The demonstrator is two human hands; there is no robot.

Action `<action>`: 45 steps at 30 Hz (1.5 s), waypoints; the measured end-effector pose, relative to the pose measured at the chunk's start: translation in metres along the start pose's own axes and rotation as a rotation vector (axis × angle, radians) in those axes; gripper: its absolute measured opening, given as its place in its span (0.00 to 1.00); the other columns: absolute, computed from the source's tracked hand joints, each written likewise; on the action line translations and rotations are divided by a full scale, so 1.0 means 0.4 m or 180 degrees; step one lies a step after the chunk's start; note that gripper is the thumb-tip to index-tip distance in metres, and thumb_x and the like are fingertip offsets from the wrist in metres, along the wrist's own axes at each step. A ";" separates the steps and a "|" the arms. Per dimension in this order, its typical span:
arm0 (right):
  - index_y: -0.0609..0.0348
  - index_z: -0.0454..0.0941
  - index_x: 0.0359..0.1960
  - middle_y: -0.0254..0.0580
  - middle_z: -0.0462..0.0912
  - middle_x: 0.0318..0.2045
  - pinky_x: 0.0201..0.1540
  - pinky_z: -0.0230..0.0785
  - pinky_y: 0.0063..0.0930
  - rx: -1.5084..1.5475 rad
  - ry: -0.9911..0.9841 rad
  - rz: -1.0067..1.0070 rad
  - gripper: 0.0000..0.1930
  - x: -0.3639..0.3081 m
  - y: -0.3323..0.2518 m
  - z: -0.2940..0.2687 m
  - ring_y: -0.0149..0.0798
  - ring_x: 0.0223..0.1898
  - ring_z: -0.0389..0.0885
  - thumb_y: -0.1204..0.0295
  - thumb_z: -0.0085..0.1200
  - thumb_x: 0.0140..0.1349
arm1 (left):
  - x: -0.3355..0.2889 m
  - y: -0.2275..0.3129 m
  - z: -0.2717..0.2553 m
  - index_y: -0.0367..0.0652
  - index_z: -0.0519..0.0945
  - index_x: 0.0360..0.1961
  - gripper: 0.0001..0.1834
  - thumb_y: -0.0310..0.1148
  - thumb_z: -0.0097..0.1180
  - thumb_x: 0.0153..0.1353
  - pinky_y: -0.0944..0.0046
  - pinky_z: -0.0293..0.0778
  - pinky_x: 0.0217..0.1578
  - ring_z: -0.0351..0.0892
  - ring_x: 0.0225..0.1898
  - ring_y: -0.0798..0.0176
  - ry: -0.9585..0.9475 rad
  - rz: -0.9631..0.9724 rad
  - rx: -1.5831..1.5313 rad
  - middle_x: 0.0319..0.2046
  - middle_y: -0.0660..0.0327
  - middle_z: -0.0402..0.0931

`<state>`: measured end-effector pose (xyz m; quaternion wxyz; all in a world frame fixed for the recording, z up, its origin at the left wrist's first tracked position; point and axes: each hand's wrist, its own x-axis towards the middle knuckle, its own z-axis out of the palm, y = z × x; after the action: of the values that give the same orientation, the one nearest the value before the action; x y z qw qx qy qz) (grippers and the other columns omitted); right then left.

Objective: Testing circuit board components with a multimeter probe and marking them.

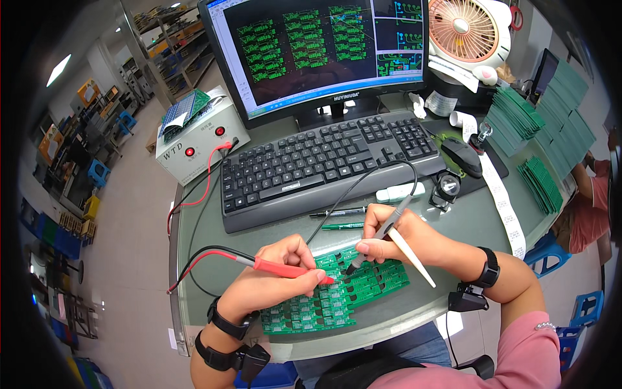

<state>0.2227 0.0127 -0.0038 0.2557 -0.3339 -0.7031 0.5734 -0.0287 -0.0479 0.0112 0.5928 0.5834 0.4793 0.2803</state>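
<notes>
On the table in front of me lies a green circuit board panel divided into several small boards. My left hand is closed around a red test probe, whose tip points down at the middle of the panel. From the right, my right hand pinches a grey-black test probe. Its dark tip is close to the red one, over the panel; whether either tip touches is too small to tell. A cream-coloured stick is also in my right hand, slanting down toward me.
Behind the panel are two pens, a black keyboard and a monitor with a board layout. At left stands a white tester box with red lead. A mouse, paper strip, stacked green boards and fan are right.
</notes>
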 end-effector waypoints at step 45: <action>0.59 0.69 0.28 0.37 0.79 0.22 0.25 0.70 0.20 0.0149 0.0058 -0.0095 0.17 -0.004 0.008 0.007 0.26 0.24 0.79 0.60 0.61 0.61 | -0.023 0.029 0.029 0.37 0.70 0.29 0.13 0.32 0.63 0.56 0.69 0.71 0.24 0.77 0.22 0.70 0.0248 0.0726 0.1361 0.21 0.59 0.78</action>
<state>0.2223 0.0102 -0.0074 0.2784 -0.3225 -0.6921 0.5827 -0.0194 -0.0592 0.0229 0.4014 0.7347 0.4813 0.2599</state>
